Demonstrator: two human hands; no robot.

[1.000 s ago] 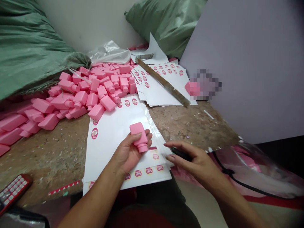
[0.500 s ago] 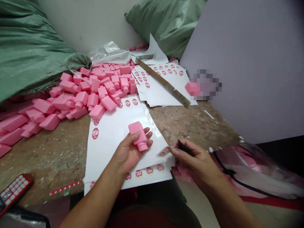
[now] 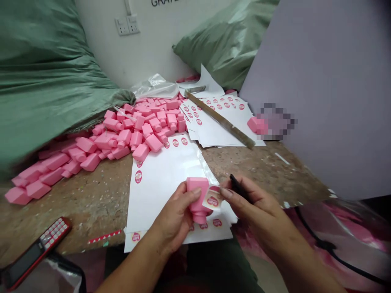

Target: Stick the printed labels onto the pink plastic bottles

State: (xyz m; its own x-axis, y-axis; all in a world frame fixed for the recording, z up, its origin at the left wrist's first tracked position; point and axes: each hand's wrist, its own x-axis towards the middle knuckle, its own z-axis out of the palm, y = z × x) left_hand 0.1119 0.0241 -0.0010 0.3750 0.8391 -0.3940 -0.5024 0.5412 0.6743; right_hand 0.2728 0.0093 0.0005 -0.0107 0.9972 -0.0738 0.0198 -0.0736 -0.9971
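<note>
Well, the action sat close in, right over the lap. The left hand (image 3: 174,215) was clenched round a flat-shouldered pink plastic bottle (image 3: 197,199), its neck pointing down toward the body, and the bottle was held just above a glossy white label sheet (image 3: 165,171). The right hand (image 3: 253,207) was closed as well, thumb and forefinger pinching a white sticker with an oval pink emblem (image 3: 212,198). The sticker's edge lay against the bottle's flank and its free end curled away, while a slim black pen-like tool (image 3: 240,188) stuck out from the same grip. I could not tell how much of the sticker had taken hold. The bottle looked matte and clean, with its far side hidden by the fingers.

Beyond the hands, the sheet lay on a worn, speckled concrete ledge (image 3: 91,203), with round pink labels dotted along its edges. A red-and-black mobile phone (image 3: 39,244) lay to the left. Farther off, a heap of matching pink bottles (image 3: 143,130) spread against a bulging green woven sack (image 3: 39,73) — and a stack of label sheets (image 3: 222,130) sat under a long brown wooden strip (image 3: 220,120). A second green sack (image 3: 226,44) and a crumpled clear plastic bag (image 3: 154,87) closed off the back.
</note>
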